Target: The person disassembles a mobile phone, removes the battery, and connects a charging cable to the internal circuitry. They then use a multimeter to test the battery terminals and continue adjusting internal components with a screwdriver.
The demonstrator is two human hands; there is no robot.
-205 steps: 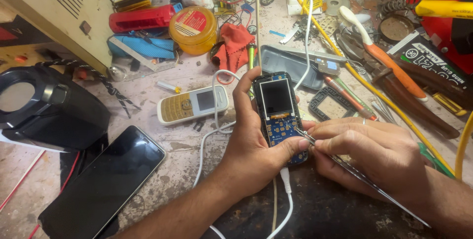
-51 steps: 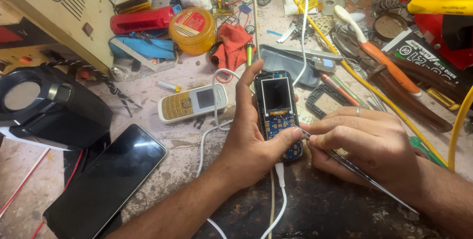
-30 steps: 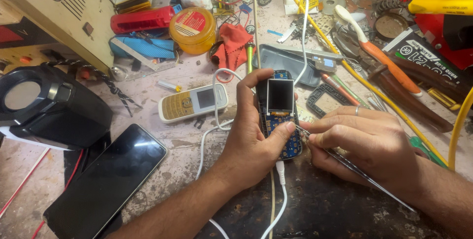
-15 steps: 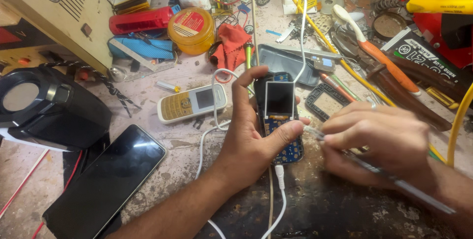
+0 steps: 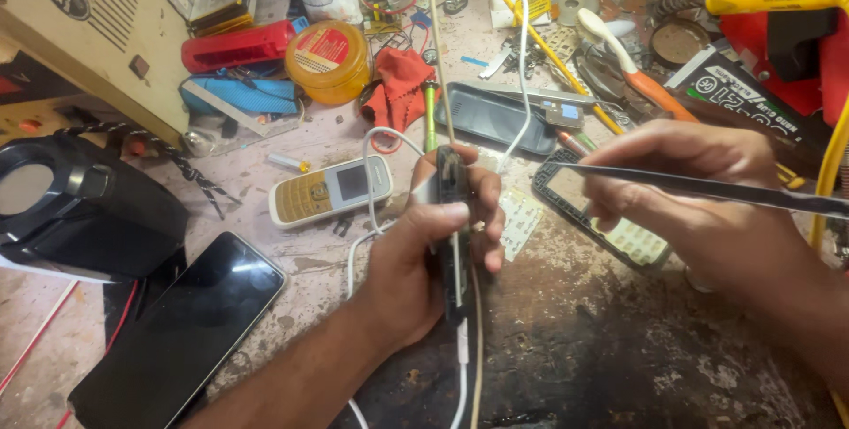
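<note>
My left hand (image 5: 433,252) grips a small dark keypad phone (image 5: 455,217), now turned on edge so I see only its thin side. A white cable (image 5: 463,358) hangs from its lower end. My right hand (image 5: 699,190) is lifted to the right of the phone and pinches long metal tweezers (image 5: 707,188), whose tip points left, away from the phone. Below the right hand lies a black phone front frame (image 5: 566,195) and a white keypad sheet (image 5: 520,217).
A cream keypad phone (image 5: 329,188) lies left of my hand. A black smartphone (image 5: 181,332) lies at the lower left beside a black lamp base (image 5: 80,208). Tools, a yellow tin (image 5: 327,62), a red cloth (image 5: 400,88) and cables crowd the back of the bench.
My left hand has rotated the dark phone from screen-up to edge-on. My right hand has lifted away to the right with the tweezers, uncovering the frame and keypad sheet.
</note>
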